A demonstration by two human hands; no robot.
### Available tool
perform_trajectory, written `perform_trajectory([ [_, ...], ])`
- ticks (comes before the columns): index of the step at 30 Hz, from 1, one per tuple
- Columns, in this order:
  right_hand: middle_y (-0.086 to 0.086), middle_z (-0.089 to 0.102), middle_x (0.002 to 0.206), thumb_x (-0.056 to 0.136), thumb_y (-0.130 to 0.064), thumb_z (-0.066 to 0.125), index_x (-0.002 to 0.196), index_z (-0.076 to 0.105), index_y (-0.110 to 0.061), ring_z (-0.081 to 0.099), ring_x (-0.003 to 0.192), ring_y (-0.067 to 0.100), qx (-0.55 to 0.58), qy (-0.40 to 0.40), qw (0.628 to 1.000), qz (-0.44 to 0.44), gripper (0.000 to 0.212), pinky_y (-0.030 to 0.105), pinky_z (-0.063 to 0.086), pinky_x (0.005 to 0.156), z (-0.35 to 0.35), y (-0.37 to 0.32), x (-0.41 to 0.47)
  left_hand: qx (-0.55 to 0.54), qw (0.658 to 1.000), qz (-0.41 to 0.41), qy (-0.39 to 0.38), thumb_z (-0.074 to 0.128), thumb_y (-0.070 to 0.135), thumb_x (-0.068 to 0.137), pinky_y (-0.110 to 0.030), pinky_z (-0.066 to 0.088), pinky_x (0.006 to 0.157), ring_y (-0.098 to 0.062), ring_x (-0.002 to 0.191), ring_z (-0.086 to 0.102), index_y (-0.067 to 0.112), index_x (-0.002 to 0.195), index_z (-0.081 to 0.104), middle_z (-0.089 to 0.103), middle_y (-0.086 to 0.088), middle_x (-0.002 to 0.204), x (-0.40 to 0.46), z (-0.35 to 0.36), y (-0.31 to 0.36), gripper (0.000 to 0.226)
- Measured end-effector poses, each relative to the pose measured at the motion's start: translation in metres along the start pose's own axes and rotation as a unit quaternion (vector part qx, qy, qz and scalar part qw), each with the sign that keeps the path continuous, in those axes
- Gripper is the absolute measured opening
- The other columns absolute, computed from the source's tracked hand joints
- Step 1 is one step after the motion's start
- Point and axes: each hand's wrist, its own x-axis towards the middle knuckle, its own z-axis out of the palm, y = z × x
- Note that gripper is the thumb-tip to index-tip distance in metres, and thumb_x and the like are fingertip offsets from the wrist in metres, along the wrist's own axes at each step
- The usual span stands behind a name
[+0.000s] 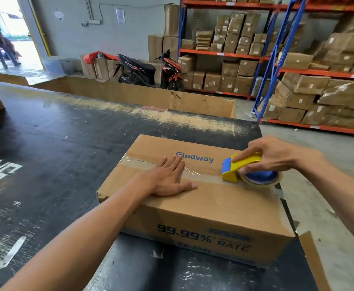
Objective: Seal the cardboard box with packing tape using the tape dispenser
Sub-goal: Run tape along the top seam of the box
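Fingers (243, 157) of right hand (272, 156) around tape dispenser (241, 168) on closed cardboard box (193, 206)

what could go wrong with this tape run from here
The tape dispenser in the right hand sits near the right edge of the cardboard box; it may run off before the tape is cut. The clear tape looks wrinkled beside the left hand, so it may bond poorly along the seam.

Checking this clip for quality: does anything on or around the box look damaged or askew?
Mostly tidy. The tape strip runs along the cardboard box seam, wrinkled beside the left hand. The right hand holds the tape dispenser near the box's edge.
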Motion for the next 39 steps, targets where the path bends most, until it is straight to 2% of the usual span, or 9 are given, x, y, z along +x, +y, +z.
perform_trajectory([
  [5,-0.02,0.05,0.096,0.075,-0.074,0.064,0.105,0.06,-0.069,0.049,0.086,0.006,-0.037,-0.001,0.999,0.001,0.031,0.031,0.041,0.073,0.002,0.001,0.003,0.025,0.999,-0.012,0.021,0.016,0.091,0.079,-0.054,-0.006,0.121,-0.028,0.152,-0.012,0.019,0.158,-0.01,-0.021,-0.011,0.163,0.012,-0.013,0.033,0.109],
  [10,-0.021,0.051,0.094,0.072,-0.079,0.061,0.102,0.058,-0.072,0.048,0.083,0.004,-0.056,0.004,0.998,-0.01,0.031,0.035,0.044,0.077,0.002,0.001,0.006,-0.036,0.999,0.017,0.033,0.016,0.091,0.08,-0.048,-0.009,0.122,-0.026,0.151,-0.018,0.008,0.156,-0.013,-0.019,-0.016,0.163,0.04,-0.001,0.097,0.116],
  [13,-0.022,0.05,0.094,0.073,-0.079,0.061,0.104,0.058,-0.072,0.048,0.085,0.006,-0.066,0.008,0.998,-0.011,0.032,0.037,0.046,0.079,0.004,0.004,0.007,-0.049,0.998,0.016,0.03,0.014,0.092,0.078,-0.048,-0.007,0.123,-0.028,0.151,-0.019,0.009,0.155,-0.017,-0.02,-0.017,0.163,0.049,0.006,0.101,0.117],
  [17,-0.032,0.047,0.089,0.077,-0.073,0.064,0.114,0.062,-0.064,0.049,0.085,0.004,-0.063,0.01,0.998,-0.021,0.039,0.031,0.043,0.074,0.003,0.002,0.008,-0.05,0.998,0.018,0.024,0.015,0.091,0.079,-0.047,-0.007,0.123,-0.025,0.15,-0.02,0.011,0.155,-0.017,-0.02,-0.015,0.163,0.049,0.006,0.099,0.115],
  [24,-0.032,0.048,0.091,0.081,-0.065,0.068,0.12,0.064,-0.056,0.05,0.086,0.0,-0.021,-0.002,0.999,-0.026,0.041,0.021,0.033,0.068,-0.005,0.006,-0.006,-0.058,0.998,0.008,0.03,0.019,0.089,0.081,-0.042,-0.01,0.123,-0.02,0.151,-0.019,0.01,0.157,-0.011,-0.018,-0.012,0.164,0.045,0.004,0.103,0.113],
  [28,-0.027,0.049,0.094,0.08,-0.064,0.068,0.117,0.063,-0.061,0.048,0.087,0.002,-0.038,-0.023,0.999,0.006,0.037,0.022,0.031,0.069,-0.014,0.048,-0.045,-0.046,0.999,0.01,0.024,0.015,0.091,0.078,-0.042,-0.009,0.123,-0.021,0.151,-0.019,0.009,0.157,-0.01,-0.019,-0.012,0.164,0.045,0.005,0.102,0.116],
  [33,-0.015,0.056,0.091,0.077,-0.065,0.068,0.118,0.062,-0.06,0.052,0.082,0.008,0.012,-0.01,0.999,0.042,0.041,0.026,0.035,0.068,-0.008,0.082,-0.083,-0.018,1.0,0.003,0.019,0.009,0.095,0.073,-0.05,-0.007,0.123,-0.027,0.151,-0.018,0.008,0.156,-0.011,-0.021,-0.015,0.163,0.047,0.0,0.105,0.122],
  [35,-0.013,0.056,0.092,0.077,-0.064,0.068,0.119,0.063,-0.059,0.051,0.083,0.009,0.007,0.005,0.999,0.039,0.043,0.026,0.035,0.068,-0.004,0.085,-0.084,-0.006,1.0,0.011,0.015,0.013,0.096,0.072,-0.056,-0.007,0.121,-0.03,0.151,-0.017,0.01,0.157,-0.01,-0.02,-0.016,0.163,0.05,-0.005,0.127,0.123],
  [39,-0.008,0.056,0.09,0.073,-0.075,0.062,0.119,0.061,-0.063,0.051,0.082,0.009,-0.011,0.009,1.0,0.022,0.047,0.032,0.041,0.071,-0.004,0.088,-0.083,-0.027,0.997,0.072,0.023,0.023,0.096,0.072,-0.052,-0.006,0.122,-0.028,0.152,-0.015,0.006,0.156,-0.011,-0.017,-0.016,0.164,0.057,-0.002,0.197,0.128],
])
